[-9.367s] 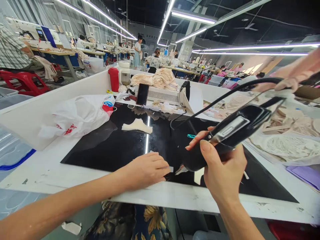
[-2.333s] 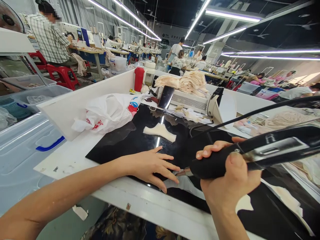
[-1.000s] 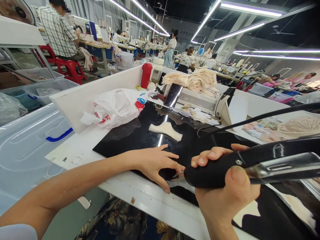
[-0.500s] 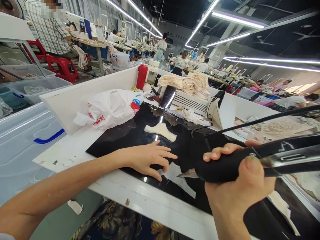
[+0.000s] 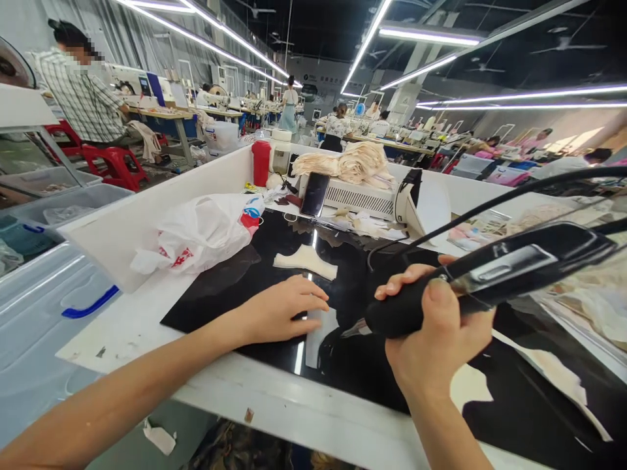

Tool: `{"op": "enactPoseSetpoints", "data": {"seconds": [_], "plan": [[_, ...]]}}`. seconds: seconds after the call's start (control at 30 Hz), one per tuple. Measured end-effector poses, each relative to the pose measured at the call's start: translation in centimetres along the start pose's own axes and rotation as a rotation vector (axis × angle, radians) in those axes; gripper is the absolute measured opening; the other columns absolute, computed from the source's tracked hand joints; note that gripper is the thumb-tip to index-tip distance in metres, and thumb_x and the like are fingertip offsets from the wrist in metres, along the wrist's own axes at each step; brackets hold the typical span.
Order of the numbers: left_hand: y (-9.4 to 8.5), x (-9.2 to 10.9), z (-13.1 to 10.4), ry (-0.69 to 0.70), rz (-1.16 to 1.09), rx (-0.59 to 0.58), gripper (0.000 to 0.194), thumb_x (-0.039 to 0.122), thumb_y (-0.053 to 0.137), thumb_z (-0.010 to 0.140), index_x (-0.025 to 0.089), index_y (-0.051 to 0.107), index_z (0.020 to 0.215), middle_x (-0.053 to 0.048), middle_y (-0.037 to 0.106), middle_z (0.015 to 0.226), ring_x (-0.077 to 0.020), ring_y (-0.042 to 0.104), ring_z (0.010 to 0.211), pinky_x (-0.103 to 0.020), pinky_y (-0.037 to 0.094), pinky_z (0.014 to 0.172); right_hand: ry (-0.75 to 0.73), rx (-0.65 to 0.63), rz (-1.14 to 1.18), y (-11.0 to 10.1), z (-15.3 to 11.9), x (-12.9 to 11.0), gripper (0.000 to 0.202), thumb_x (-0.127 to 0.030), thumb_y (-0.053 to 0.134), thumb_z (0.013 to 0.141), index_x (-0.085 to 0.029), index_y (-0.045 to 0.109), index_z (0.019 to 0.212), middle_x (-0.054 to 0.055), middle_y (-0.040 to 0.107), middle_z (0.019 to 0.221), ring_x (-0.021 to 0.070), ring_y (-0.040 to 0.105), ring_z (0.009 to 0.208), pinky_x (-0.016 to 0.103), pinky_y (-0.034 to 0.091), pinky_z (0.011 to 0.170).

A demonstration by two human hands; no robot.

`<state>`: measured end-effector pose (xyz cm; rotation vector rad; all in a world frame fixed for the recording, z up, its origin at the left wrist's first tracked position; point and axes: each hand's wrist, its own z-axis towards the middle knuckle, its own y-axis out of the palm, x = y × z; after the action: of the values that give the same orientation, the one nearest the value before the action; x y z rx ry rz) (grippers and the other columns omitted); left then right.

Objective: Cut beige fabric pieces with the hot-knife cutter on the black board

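Note:
My right hand [image 5: 435, 333] is wrapped around the black handle of what looks like a small corded iron [image 5: 509, 261], thumb on top near a metal lever. Its pointed metal tip shows low over the black board [image 5: 264, 356]. To the left, my left hand [image 5: 289, 307] reaches over the board with its fingers stretched out. Under and beside its fingertips lies a thin whitish cut piece [image 5: 321, 339]; how firmly they touch it I cannot tell. Beyond that hand rests a cream, curved stack of cut fabric [image 5: 306, 261]. More pale cut pieces [image 5: 553, 372] lie right of the iron.
A white plastic bag [image 5: 206, 228] sits on the table's left side. At the back stand a red flask [image 5: 260, 163], a phone [image 5: 315, 194] and a vented white box [image 5: 360, 196] topped with cream fabric [image 5: 347, 163]. The iron's black cord [image 5: 470, 209] runs off right.
The whitish piece has turned and now lies further left, its lower end pointing toward me. My right hand and the iron have shifted left. My view has tilted and swung a little.

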<state>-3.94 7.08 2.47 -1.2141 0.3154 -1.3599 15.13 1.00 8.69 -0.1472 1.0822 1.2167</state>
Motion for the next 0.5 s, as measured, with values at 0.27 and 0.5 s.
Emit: {"op": "enactPoseSetpoints", "data": {"seconds": [0.27,0.5], "plan": [[0.4,0.5,-0.4,-0.016,-0.137,-0.231,0.062,0.046,0.084,0.087,0.024,0.066,0.142,-0.015,0.060,0.150,-0.0344,0.053,0.139,-0.052,0.039,0.121,-0.025,-0.059,0.003,0.7,-0.5,1.9,0.039,-0.038,0.082,0.085,-0.023,0.058,0.112,-0.006,0.068,0.079,0.0130,0.061,0.058,0.030,0.055,0.057],[-0.1,0.7,-0.3,-0.008,-0.127,-0.257,0.065,0.048,0.083,0.088,0.021,0.064,0.144,-0.015,0.059,0.150,-0.0338,0.052,0.139,-0.049,0.040,0.120,-0.007,-0.054,-0.022,0.2,-0.9,2.1,0.040,-0.039,0.083,0.086,-0.022,0.058,0.112,-0.005,0.069,0.081,0.0135,0.063,0.061,0.031,0.057,0.057]]}}
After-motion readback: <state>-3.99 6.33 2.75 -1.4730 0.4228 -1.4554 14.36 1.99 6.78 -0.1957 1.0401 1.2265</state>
